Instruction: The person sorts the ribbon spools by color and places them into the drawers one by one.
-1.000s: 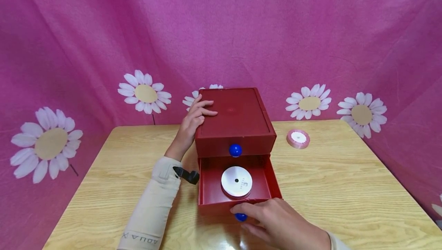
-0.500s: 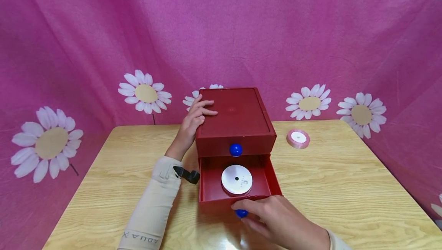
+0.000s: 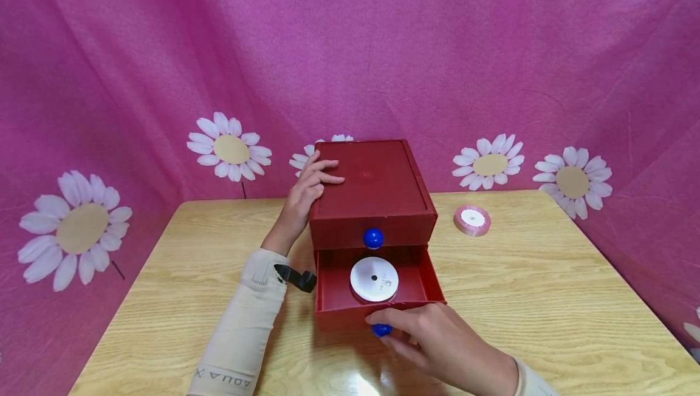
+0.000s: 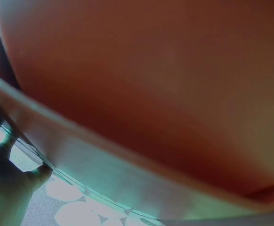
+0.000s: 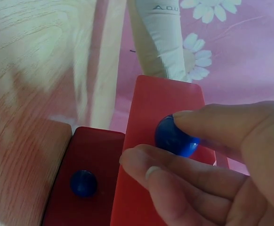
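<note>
Left hand (image 3: pixel 303 195) rests straight-fingered on the red box (image 3: pixel 374 183); right hand (image 3: pixel 443 344) pinches the lower blue knob (image 3: pixel 381 330).

The left hand (image 3: pixel 302 194) lies toward the far edge of the worktop (image 3: pixel 525 305), fingers spread and nearly straight; its sleeved forearm (image 3: pixel 237 323) slants back toward the near edge. The right hand (image 3: pixel 437 341), closer to that near edge, bends thumb and fingers in a pinch.
</note>
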Action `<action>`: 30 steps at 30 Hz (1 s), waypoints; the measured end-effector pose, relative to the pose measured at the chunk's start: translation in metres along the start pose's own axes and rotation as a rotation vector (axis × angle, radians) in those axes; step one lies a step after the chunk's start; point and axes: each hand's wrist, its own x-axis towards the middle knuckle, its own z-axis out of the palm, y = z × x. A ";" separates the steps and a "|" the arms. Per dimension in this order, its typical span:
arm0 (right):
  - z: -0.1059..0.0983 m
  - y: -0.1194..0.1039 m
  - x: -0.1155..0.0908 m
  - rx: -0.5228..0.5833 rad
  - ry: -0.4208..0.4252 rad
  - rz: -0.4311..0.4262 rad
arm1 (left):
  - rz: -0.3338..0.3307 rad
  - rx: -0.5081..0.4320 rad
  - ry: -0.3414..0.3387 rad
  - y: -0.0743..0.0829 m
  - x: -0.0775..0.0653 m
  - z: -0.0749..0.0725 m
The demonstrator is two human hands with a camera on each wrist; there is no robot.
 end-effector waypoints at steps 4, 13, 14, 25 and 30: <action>-0.002 0.000 0.001 -0.009 0.003 -0.003 | -0.002 0.002 0.003 0.001 0.000 0.000; -0.002 0.002 0.002 -0.060 0.048 -0.015 | -0.006 0.011 0.000 -0.001 0.000 0.000; -0.002 0.002 0.002 -0.056 0.051 -0.018 | -0.005 0.013 -0.001 0.000 0.000 0.001; 0.003 0.010 0.008 -0.038 0.122 -0.058 | -0.012 0.013 -0.002 -0.001 0.000 0.001; 0.005 0.014 0.010 -0.005 0.120 -0.037 | -0.006 0.009 0.003 -0.001 0.000 0.001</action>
